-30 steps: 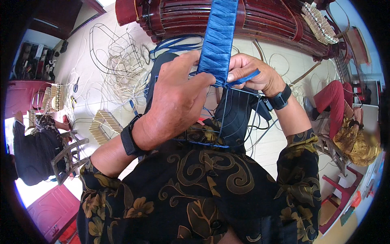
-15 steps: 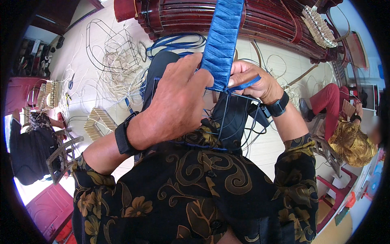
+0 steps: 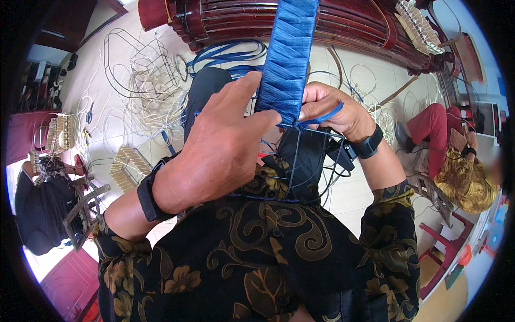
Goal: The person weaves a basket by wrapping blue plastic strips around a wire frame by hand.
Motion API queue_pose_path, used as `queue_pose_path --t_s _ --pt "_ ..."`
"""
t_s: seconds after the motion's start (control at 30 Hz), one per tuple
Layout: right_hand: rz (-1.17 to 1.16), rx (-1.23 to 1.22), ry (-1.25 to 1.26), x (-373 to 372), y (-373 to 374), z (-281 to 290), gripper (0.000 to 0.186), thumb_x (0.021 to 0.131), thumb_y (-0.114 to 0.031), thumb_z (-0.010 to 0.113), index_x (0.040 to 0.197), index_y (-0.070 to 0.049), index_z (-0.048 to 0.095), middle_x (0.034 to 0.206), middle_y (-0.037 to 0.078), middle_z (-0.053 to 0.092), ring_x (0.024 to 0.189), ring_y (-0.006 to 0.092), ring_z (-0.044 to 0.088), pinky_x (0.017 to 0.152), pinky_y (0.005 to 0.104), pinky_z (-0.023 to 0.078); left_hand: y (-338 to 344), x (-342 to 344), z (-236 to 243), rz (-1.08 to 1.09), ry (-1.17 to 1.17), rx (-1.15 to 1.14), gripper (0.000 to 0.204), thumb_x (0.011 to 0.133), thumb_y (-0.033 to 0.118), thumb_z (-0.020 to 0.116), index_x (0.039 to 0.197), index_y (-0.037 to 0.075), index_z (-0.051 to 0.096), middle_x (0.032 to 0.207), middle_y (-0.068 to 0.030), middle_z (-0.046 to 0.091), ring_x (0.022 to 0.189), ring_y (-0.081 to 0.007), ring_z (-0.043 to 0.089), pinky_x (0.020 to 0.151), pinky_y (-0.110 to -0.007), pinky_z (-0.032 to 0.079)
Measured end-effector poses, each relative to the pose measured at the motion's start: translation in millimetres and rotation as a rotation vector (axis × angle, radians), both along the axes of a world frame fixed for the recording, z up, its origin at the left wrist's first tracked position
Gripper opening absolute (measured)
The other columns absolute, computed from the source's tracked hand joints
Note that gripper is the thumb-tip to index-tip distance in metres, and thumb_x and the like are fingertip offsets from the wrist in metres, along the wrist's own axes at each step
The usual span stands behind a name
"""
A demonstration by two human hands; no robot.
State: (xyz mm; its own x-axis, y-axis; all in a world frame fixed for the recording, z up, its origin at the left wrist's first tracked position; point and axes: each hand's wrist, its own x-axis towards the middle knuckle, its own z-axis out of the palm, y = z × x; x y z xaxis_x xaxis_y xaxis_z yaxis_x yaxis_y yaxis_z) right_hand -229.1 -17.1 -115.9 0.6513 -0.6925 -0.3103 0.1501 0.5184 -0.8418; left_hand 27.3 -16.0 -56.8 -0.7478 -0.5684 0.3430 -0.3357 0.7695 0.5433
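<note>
A long panel wrapped in glossy blue strips (image 3: 284, 53) rises from a thin metal frame (image 3: 292, 172) over my lap. My left hand (image 3: 217, 139) grips the panel's lower left edge, thumb near the bottom corner and fingers along the side, partly hidden. At the lower right corner, my right hand (image 3: 340, 110) pinches a blue strip (image 3: 328, 117) that comes out of a knot where panel and frame meet. Some of its fingers are behind the panel.
A dark red wooden bench (image 3: 348, 29) spans the top. Blue strip coils (image 3: 225, 51), tangled pale cord (image 3: 153, 96), scissors (image 3: 90, 112) and a tan slatted piece (image 3: 129, 166) lie on the floor. Co-workers sit left (image 3: 43, 209) and right (image 3: 464, 182).
The panel and both hands have shifted slightly down in view; my left hand also moved left. Both keep their hold. The right co-worker's arm has moved a little.
</note>
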Motion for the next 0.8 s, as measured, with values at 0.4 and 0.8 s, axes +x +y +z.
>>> queue_pose_path --t_s 0.4,0.8 --pt "0.007 0.074 -0.088 -1.1 -3.7 -3.0 0.018 0.092 -0.011 0.068 0.104 0.003 0.071 0.08 -0.005 0.06 0.057 0.0019 0.041 0.05 0.0195 0.03 7.9 5.9 11.3 0.036 -0.053 0.1 0.04 0.083 -0.008 0.061 0.12 0.006 0.069 0.142 -0.0354 0.046 0.129 -0.0514 0.049 0.107 -0.051 0.042" --pt "0.154 0.194 -0.238 2.9 -14.4 -14.7 0.018 0.093 -0.009 0.067 0.105 0.005 0.068 0.085 0.003 0.067 0.064 0.0068 0.054 0.054 0.0217 0.041 10.0 0.3 9.6 0.04 0.01 0.044 0.033 0.075 -0.006 0.069 0.109 -0.004 0.067 0.131 -0.0326 0.051 0.103 -0.0402 0.056 0.091 -0.047 0.042"
